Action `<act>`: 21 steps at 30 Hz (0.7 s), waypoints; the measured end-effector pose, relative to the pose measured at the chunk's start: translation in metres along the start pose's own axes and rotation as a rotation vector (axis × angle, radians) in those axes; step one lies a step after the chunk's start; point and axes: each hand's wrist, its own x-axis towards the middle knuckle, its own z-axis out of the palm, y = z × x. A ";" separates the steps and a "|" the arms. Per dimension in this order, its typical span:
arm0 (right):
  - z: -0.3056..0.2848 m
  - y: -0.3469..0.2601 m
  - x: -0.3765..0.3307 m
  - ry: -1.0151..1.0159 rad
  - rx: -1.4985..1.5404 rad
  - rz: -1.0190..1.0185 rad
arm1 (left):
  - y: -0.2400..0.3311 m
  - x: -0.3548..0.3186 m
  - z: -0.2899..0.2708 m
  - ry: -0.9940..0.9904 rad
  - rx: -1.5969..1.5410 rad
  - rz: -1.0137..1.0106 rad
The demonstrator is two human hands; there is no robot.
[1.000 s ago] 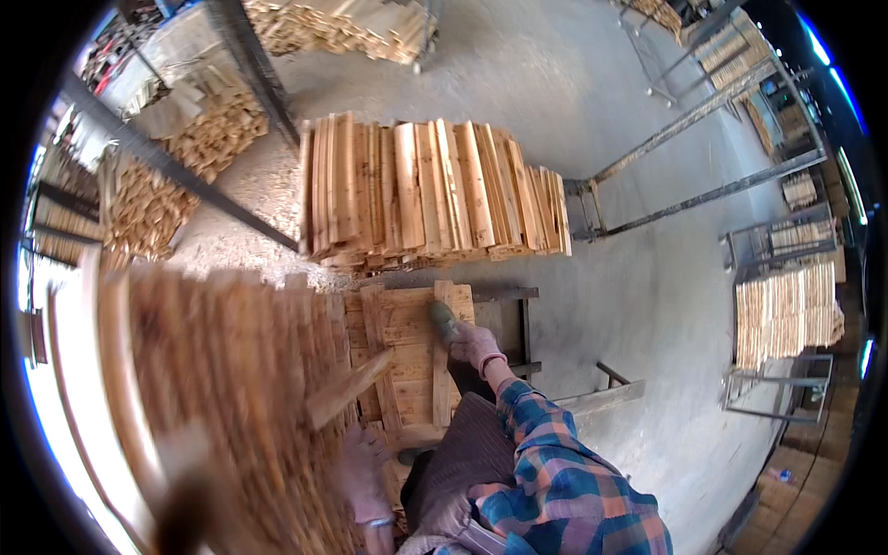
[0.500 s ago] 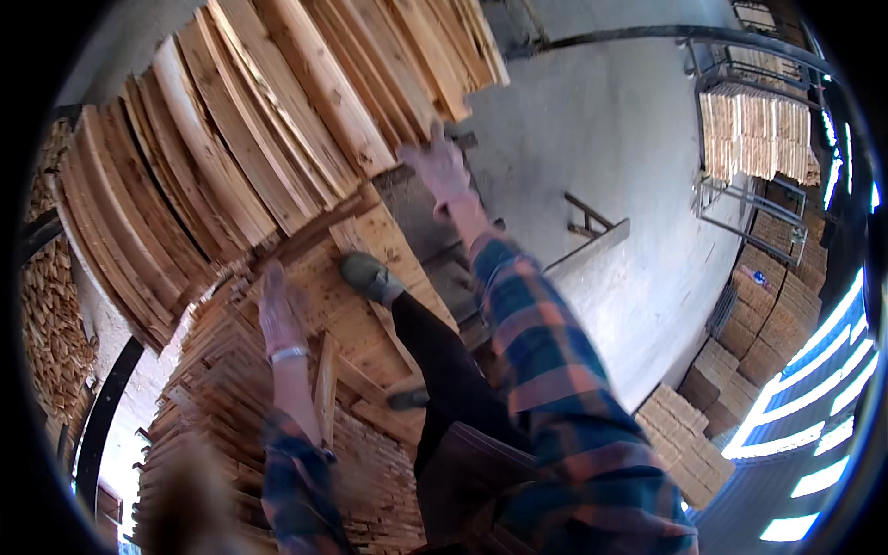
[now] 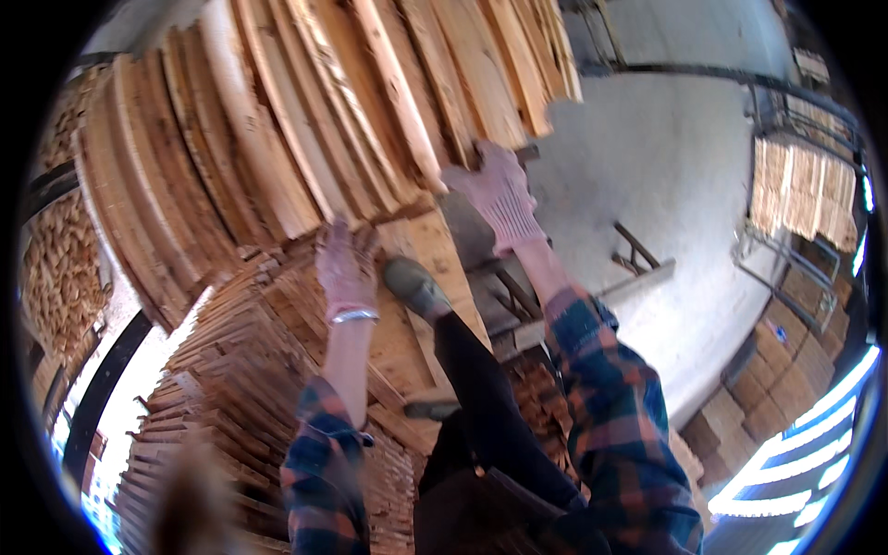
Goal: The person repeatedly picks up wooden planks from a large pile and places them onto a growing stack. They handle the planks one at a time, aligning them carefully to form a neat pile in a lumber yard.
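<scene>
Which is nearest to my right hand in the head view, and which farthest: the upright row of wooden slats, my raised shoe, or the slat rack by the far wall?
From the right hand:
1. Upright row of wooden slats, touching its fingers, upper left.
2. Raised shoe, lower left.
3. Slat rack, far right by the wall.

pale concrete floor, metal racks, harsh daylight

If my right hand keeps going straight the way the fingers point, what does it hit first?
Most likely the lower ends of the upright wooden boards directly ahead. The gloved right hand looks to be at or touching them already, though the fisheye view leaves depth unclear.
</scene>
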 end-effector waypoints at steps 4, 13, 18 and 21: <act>-0.021 -0.035 -0.002 -0.215 0.022 0.124 | 0.017 0.009 0.019 0.088 0.373 -0.010; 0.020 -0.038 0.031 -0.030 -0.037 0.021 | 0.035 0.036 0.048 0.040 0.822 -0.085; 0.034 -0.041 0.027 -0.086 0.016 0.014 | 0.011 0.022 0.036 0.037 0.481 0.013; 0.032 -0.029 0.010 -0.073 -0.131 -0.050 | 0.005 0.010 0.037 0.078 0.684 0.007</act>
